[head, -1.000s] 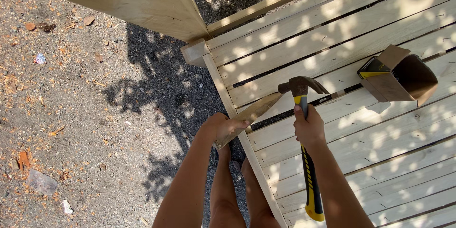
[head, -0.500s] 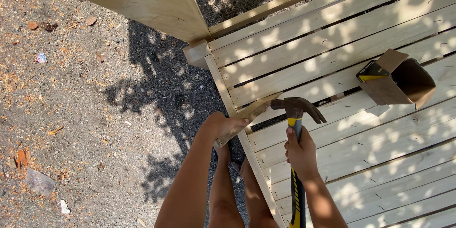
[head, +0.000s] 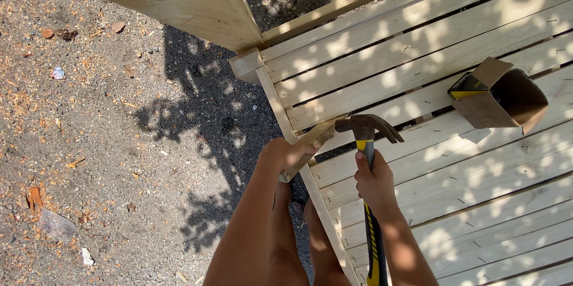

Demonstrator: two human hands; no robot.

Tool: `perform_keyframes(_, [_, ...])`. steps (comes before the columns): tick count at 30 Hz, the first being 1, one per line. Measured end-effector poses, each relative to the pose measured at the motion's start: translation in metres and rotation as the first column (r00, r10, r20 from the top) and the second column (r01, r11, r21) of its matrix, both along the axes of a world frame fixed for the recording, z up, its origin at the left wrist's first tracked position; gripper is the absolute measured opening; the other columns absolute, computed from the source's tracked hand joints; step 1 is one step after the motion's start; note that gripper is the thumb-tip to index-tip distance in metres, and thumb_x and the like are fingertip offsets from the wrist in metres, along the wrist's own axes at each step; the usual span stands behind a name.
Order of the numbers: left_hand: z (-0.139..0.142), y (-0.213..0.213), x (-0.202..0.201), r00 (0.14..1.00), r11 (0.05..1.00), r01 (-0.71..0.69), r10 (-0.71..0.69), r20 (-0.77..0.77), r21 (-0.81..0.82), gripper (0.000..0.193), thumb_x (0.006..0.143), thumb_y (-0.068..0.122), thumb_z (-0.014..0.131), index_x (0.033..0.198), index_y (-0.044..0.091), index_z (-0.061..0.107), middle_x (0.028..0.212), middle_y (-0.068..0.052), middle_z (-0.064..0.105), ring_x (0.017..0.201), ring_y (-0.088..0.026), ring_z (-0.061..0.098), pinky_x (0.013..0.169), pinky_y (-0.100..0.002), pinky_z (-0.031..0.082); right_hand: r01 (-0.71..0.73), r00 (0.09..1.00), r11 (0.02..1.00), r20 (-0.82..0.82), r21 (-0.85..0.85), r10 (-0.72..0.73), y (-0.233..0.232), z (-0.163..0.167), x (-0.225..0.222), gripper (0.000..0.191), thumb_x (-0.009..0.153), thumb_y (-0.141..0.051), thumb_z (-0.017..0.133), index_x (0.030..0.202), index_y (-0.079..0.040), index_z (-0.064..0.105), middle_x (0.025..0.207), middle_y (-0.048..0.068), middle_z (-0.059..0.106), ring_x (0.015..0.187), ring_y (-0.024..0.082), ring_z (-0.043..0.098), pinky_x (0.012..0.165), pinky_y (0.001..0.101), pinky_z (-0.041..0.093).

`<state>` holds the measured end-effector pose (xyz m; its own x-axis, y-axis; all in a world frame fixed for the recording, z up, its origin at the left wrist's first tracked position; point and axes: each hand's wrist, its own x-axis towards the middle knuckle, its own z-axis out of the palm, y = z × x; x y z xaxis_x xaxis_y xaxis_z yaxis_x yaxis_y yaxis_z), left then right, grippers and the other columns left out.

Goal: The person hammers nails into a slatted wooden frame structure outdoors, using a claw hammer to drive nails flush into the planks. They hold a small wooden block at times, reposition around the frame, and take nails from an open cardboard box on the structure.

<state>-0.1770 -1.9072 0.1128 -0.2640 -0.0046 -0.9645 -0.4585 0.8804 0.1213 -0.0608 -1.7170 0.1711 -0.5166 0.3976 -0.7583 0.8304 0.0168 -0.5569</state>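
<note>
Hammer (head: pixel 370 143) gripped in right hand (head: pixel 375 181); left hand (head: pixel 285 156) steadies wooden strip (head: pixel 313 140); strikes should land squarely, clear of fingers.

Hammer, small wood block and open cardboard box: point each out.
hammer (head: pixel 367 128): head view, on its rusty metal head.
small wood block (head: pixel 316 138): head view, on its upper end beside the hammer head.
open cardboard box (head: pixel 477 110): head view, on its near side wall.
</note>
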Motion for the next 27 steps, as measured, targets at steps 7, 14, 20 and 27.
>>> perform_keyframes(7, [-0.005, -0.003, 0.007, 0.999, 1.000, -0.004, 0.004, -0.031, -0.006, 0.093, 0.062, 0.074, 0.075, 0.107, -0.009, 0.077, 0.109, -0.027, 0.076, 0.101, -0.035, 0.076, 0.087, -0.041, 0.058, 0.071, 0.991, 0.988, 0.123, -0.137, -0.055, 0.000, -0.009, 0.001, 0.034, 0.102, -0.040, 0.056, 0.095, -0.008, 0.047, 0.057, 0.000, 0.043, 0.042, 0.010, 0.038, 0.039, 0.0305, 0.035])
perform_keyframes(14, [-0.011, -0.004, 0.008, 1.000, 0.999, -0.023, 0.023, -0.009, -0.027, 0.093, 0.064, 0.070, 0.077, 0.111, -0.009, 0.073, 0.113, -0.028, 0.074, 0.106, -0.039, 0.076, 0.089, -0.046, 0.060, 0.086, 0.996, 0.993, -0.006, -0.084, -0.087, 0.000, -0.012, 0.009, 0.029, 0.101, -0.038, 0.055, 0.097, -0.010, 0.049, 0.057, 0.002, 0.048, 0.041, 0.012, 0.044, 0.038, 0.0329, 0.038])
perform_keyframes(20, [-0.003, -0.006, 0.006, 0.999, 0.999, 0.051, -0.051, -0.013, 0.000, 0.092, 0.067, 0.075, 0.071, 0.109, -0.007, 0.077, 0.114, -0.027, 0.075, 0.107, -0.037, 0.076, 0.091, -0.043, 0.058, -0.386, 0.922, 0.907, 0.080, 0.167, 0.378, 0.036, -0.028, -0.018, 0.036, 0.100, -0.040, 0.058, 0.097, -0.004, 0.057, 0.060, 0.010, 0.059, 0.047, 0.020, 0.058, 0.046, 0.0379, 0.049])
perform_keyframes(27, [0.019, -0.003, 0.000, 0.998, 0.998, -0.054, 0.053, -0.014, -0.022, 0.089, 0.066, 0.070, 0.078, 0.108, -0.008, 0.076, 0.113, -0.025, 0.074, 0.105, -0.035, 0.074, 0.090, -0.041, 0.058, -0.622, 0.690, 0.678, -0.134, 0.393, 0.711, 0.074, -0.049, -0.070, 0.039, 0.099, -0.039, 0.061, 0.097, 0.000, 0.058, 0.057, 0.015, 0.061, 0.049, 0.030, 0.062, 0.052, 0.0429, 0.050])
